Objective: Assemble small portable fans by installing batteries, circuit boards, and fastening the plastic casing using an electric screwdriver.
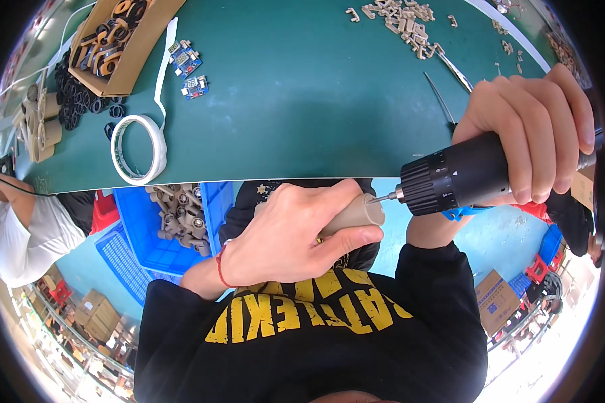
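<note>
My left hand [289, 235] is closed around a beige plastic tubular part [364, 213], its open end turned to the right. In my right hand [534, 131] lies a black electric screwdriver [454, 176], held level with the fingers wrapped over its body. The thin metal bit [385, 197] points left and meets the rim of the tube's open end. Whether a screw sits at its tip cannot be made out. Both hands are in front of my chest, beside the near edge of the green table [282, 121].
A roll of white tape [160, 158], small circuit boards [195, 87], and a cardboard box of rings [131, 64] lie on the left. Small beige clips [410, 27] and tweezers [455, 71] are at the far right. A blue crate [131, 208] holds similar beige parts. Another person [37, 235] sits left.
</note>
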Tool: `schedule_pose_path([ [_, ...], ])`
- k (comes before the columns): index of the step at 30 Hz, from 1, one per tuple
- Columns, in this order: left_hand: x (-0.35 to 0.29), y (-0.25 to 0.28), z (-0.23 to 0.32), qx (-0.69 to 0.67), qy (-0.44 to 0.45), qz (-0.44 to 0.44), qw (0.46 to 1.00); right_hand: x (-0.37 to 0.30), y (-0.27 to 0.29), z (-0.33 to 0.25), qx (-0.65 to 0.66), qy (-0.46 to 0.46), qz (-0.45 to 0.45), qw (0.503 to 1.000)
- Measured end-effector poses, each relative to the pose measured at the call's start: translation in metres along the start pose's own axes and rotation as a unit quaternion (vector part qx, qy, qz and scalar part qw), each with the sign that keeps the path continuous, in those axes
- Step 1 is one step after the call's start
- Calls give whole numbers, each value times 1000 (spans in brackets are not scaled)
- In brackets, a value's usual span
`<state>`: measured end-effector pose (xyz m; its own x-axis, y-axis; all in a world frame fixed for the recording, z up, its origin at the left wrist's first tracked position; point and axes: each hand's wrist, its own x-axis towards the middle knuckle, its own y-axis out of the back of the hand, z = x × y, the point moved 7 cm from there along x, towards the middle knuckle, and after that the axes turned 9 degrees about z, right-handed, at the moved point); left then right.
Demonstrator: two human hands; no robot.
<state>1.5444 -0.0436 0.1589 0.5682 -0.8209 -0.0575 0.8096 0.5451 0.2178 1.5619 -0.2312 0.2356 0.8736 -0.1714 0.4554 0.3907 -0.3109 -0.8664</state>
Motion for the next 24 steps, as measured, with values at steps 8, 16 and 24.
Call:
schedule_pose_path([
  [8, 0, 3, 4, 0, -12, 14, 1000, 0, -2, -9, -4, 5, 13, 1000],
  [16, -5, 9, 0, -14, -6, 20, 1000, -6, -1, -4, -16, 5, 25, 1000],
  [24, -5, 13, 5, -20, -26, 52, 998, -12, 0, -7, 25, 25, 4, 999],
])
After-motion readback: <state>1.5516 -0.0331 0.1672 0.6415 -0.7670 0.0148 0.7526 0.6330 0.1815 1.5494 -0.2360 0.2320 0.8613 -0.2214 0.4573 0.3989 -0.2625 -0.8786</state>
